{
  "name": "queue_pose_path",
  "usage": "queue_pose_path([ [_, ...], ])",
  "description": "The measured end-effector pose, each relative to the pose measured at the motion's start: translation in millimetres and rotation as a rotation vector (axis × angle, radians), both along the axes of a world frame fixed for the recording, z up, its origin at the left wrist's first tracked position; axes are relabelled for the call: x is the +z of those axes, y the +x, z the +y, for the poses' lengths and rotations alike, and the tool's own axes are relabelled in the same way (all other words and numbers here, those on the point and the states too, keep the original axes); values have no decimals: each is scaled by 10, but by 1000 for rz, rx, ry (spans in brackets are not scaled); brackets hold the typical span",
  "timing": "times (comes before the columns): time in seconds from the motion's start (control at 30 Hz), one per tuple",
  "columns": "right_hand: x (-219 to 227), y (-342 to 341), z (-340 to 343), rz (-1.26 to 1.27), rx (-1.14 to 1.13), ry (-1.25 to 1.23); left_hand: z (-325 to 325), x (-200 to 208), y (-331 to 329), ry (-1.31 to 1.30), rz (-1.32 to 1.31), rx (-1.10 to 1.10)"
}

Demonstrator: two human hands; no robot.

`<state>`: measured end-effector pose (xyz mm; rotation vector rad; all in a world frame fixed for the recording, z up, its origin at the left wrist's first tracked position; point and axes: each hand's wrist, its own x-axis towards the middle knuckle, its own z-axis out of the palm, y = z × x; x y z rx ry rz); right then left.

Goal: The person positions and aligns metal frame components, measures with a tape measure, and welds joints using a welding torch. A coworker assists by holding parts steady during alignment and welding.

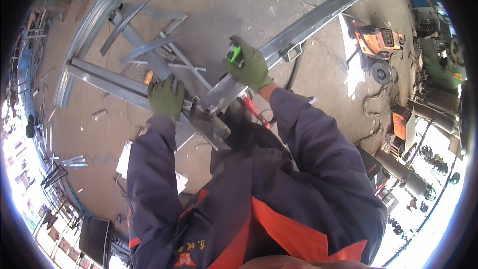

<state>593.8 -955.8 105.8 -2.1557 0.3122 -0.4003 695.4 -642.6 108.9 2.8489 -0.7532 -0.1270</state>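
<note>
My gloved left hand (167, 98) is bent down over the steel frame where several bars meet. A small orange-yellow piece (149, 77) sticks out just beyond its fingers. What lies under those fingers is hidden. In my gloved right hand (252, 69) is a green and black tape measure (235, 54), held above the near part of a long steel channel (296, 32). That channel runs from the frame joint toward the far right. A second steel channel (107, 81) reaches from the left to beneath my left hand.
A red-handled tool (255, 110) lies under the long channel, close to my legs. An orange and black machine (376, 41) with a wheel (382, 72) stands at the right. Curved steel rails (82, 35) spread across the far left. Cables trail over the floor on the right.
</note>
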Motion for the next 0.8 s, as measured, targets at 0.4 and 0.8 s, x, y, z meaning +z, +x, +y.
queue_pose_path([
  [0.4,525,-935,515,389,101,207,-35,85,3,52,113,62],
  [0.8,477,-1027,917,518,343,94,-27,100,-3,6,127,80],
])
